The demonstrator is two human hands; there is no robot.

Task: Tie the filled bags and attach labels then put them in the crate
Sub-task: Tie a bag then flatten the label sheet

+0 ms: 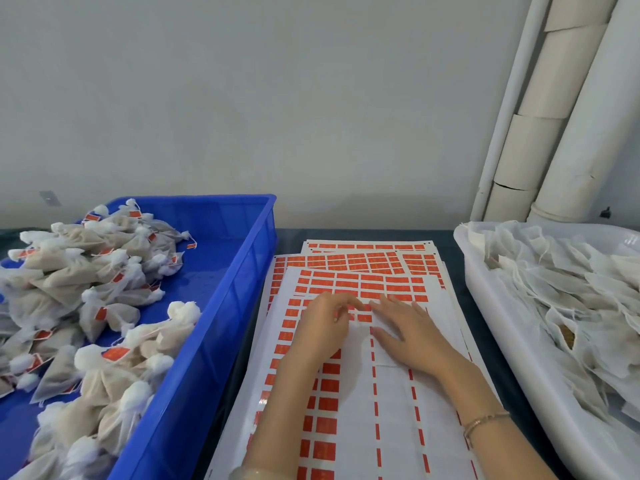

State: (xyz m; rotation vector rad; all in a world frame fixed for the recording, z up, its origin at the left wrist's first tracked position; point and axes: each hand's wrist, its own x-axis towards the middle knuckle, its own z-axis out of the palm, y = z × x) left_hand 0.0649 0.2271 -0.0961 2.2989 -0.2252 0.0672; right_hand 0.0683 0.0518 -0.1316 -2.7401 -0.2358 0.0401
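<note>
Sheets of red labels (pixel 360 282) lie stacked on the table in front of me. My left hand (pixel 322 327) rests on the top sheet with its fingers curled at a label near the sheet's middle; whether it pinches one I cannot tell. My right hand (pixel 412 330) lies flat on the same sheet, fingers spread, holding nothing. To the left stands a blue crate (pixel 239 258) heaped with tied white mesh bags (pixel 86 296) carrying red labels. To the right, a white tub (pixel 485 299) holds several untied filled bags (pixel 568 292).
Large white pipes (pixel 554 109) lean against the wall at the back right. A grey wall runs behind the table. A dark table surface (pixel 453 271) shows between the label sheets and the white tub. A bracelet (pixel 485 422) is on my right wrist.
</note>
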